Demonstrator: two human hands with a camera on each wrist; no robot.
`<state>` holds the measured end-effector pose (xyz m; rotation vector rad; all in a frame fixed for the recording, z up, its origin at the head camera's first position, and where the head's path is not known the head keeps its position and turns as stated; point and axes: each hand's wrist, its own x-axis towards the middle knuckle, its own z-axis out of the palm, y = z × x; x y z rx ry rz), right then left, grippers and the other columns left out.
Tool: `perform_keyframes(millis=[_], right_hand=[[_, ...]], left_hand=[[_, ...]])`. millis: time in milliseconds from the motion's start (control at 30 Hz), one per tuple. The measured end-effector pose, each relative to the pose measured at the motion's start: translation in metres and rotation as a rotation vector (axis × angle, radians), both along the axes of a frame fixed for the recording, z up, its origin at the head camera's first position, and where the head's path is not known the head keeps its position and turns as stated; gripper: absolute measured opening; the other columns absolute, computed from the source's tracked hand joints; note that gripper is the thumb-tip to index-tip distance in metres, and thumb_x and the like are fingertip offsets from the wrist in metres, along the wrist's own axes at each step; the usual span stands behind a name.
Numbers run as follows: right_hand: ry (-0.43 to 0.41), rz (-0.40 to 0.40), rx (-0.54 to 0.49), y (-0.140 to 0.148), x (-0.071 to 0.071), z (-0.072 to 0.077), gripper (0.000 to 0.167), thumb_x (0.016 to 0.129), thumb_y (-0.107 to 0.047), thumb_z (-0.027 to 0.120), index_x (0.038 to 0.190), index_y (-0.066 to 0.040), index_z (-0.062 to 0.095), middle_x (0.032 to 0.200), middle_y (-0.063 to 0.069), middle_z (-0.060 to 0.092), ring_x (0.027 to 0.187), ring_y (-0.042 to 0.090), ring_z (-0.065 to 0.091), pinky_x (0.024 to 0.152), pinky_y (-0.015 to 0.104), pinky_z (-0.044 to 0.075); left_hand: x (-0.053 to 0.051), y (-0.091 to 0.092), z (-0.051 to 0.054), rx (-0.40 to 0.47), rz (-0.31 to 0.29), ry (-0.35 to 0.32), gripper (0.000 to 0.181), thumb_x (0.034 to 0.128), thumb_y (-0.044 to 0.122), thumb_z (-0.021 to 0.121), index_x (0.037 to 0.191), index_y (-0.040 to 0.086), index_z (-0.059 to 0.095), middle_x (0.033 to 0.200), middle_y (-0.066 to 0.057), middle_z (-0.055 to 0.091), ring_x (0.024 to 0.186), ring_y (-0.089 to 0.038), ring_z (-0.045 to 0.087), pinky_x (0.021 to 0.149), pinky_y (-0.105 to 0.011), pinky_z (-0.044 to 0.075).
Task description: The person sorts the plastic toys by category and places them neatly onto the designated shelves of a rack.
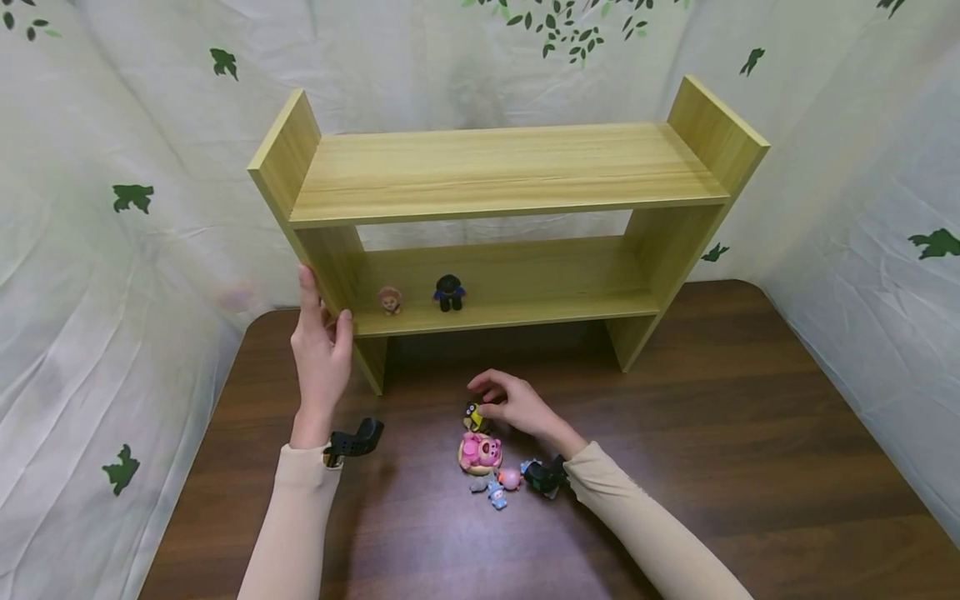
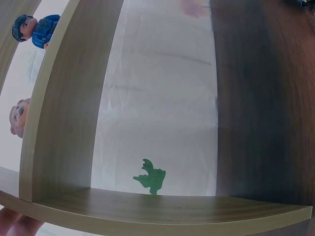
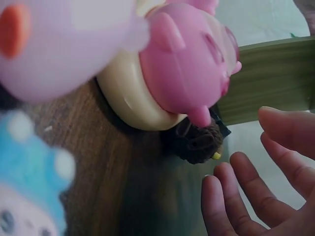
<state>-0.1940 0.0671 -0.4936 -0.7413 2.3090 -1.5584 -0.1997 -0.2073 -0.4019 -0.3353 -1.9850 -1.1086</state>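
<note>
My left hand (image 1: 321,358) rests against the outer side of the left panel of a wooden shelf (image 1: 510,171), its index finger straight. Two of its fingertips show beneath the panel edge in the left wrist view. My right hand (image 1: 521,406) reaches over a small black-and-yellow figure (image 1: 472,415). In the right wrist view the fingers (image 3: 256,191) are spread, apart from that figure's brown, textured head (image 3: 199,142). Beside it lies a pink bear figure (image 1: 483,450) in a cream ring. Nearer me are a pink round figure (image 1: 509,478), a light-blue figure (image 1: 497,496) and a grey piece (image 1: 478,484).
On the middle board stand a small brown bear-like figure (image 1: 390,300) and a dark-haired figure in blue (image 1: 449,293). The shelf stands at the back of a dark wooden table (image 1: 750,467). Behind hangs a white cloth (image 1: 420,67) with green leaf prints.
</note>
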Motion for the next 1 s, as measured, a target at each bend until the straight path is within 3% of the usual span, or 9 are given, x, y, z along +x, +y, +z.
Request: perform_keyframes(millis=[667,1000], right_hand=[[-0.035,-0.012,0.09,-0.008,0.003,-0.0082,0.034,0.082,0.001,0.07,0.115,-0.004,0.063,0.11,0.005,0.063,0.091,0.019,0.059,0.079,0.031,0.047],[-0.046,-0.038,0.11,-0.0083,0.0051,-0.0095,0.034,0.081,0.003,0.067,0.114,-0.005,0.065,0.105,0.006,0.064,0.081,0.015,0.059,0.067,0.027,0.048]], left_hand=[[0.0005,0.0006,0.0005,0.007,-0.004,-0.002,0.082,0.0946,-0.003,0.048,0.15,0.049,0.015,0.136,-0.017,0.048,0.081,-0.032,0.054,0.062,-0.014,0.035],[0.0006,0.0012,-0.0001,0.01,0.0,0.001,0.083,0.0943,-0.003,0.048,0.15,0.049,0.015,0.133,-0.019,0.049,0.082,-0.032,0.055,0.063,-0.014,0.036]])
